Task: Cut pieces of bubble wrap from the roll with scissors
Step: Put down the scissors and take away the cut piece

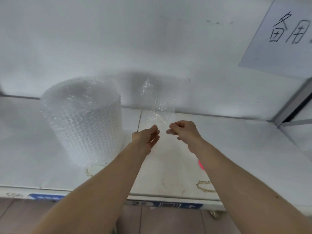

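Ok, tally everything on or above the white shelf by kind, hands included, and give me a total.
Large upright rolls of clear bubble wrap: 1
Loose clear bubble wrap pieces, held up by the left hand and right hand: 1
Bare hands: 2
Small pink-red objects, mostly hidden behind the right forearm: 1
Total: 5

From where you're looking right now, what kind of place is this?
Probably a packing or stockroom bench. A big bubble wrap roll stands on a white shelf with barcode labels on its front edge, and a handwritten paper sign hangs on the wall.
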{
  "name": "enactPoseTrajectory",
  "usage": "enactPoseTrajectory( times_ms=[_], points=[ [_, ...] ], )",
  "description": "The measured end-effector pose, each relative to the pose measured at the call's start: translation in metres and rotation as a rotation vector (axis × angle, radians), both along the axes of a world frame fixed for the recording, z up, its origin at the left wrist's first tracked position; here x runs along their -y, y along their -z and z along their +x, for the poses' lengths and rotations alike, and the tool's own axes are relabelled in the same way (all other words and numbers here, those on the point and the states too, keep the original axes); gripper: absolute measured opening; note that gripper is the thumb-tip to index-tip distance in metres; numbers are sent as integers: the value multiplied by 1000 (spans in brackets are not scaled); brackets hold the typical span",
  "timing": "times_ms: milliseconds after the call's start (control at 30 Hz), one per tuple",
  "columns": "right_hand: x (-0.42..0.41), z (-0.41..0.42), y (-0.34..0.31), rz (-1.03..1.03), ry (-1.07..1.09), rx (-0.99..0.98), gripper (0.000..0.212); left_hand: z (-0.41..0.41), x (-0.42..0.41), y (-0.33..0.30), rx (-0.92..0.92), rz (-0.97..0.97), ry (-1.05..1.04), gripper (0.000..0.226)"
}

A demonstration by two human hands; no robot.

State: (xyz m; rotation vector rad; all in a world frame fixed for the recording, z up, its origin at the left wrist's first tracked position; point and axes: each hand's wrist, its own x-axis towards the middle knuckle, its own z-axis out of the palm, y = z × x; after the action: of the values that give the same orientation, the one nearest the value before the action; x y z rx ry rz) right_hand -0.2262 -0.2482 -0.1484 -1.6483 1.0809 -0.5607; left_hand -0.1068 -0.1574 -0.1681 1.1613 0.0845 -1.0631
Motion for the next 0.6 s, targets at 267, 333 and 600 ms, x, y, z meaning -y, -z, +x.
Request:
enactPoseTrajectory(
  times_ms=[267, 333, 600],
  points=[
    [-6, -69, 14, -96, 220, -255, 23, -20, 2, -8, 39, 98, -9, 29],
    [-3, -85, 19, -93, 259, -392, 25, -21, 3, -11, 42, 83, 5, 25],
    [-2, -106, 19, -90, 232, -695, 31, -22, 3, -12, -67, -53, 27, 4]
  ],
)
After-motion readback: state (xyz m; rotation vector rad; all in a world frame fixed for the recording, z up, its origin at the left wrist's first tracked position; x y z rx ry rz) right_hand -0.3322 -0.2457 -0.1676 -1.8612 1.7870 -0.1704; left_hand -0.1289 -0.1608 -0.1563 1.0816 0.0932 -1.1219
